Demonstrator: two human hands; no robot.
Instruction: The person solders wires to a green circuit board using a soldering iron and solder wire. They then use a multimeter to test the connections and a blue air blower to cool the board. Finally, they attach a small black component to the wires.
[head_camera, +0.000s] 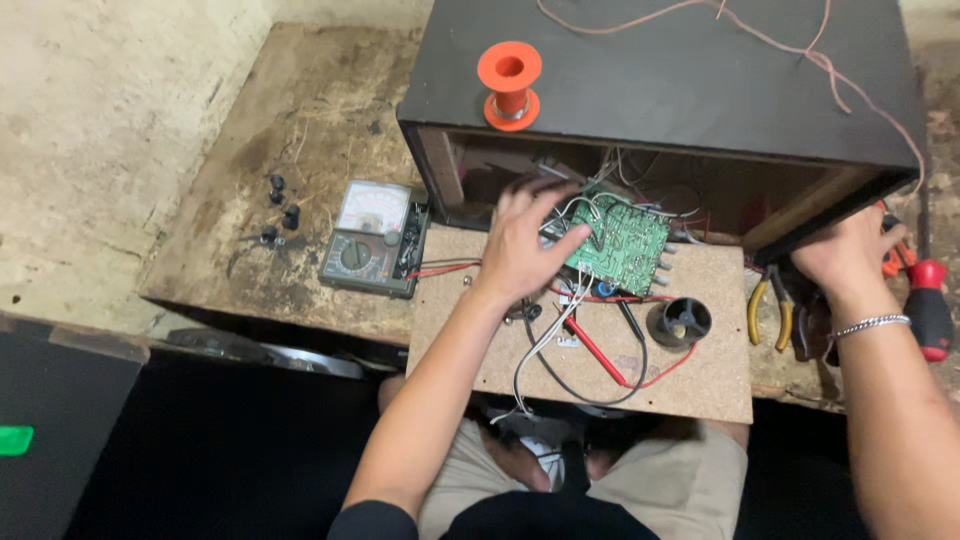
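My left hand grips the left edge of a green circuit board, held at the open front of a black wooden speaker box. White, red and black wires trail from the board over a brown particle-board panel. My right hand, with a metal bracelet on the wrist, rests on the box's lower right corner. Its fingers curl around the edge; what they hold, if anything, is hidden.
An orange solder spool stands on the box top, along with thin pink wire. A green analog multimeter lies left of the panel beside several small black knobs. Yellow-handled pliers, a red-handled screwdriver and a black round port lie right.
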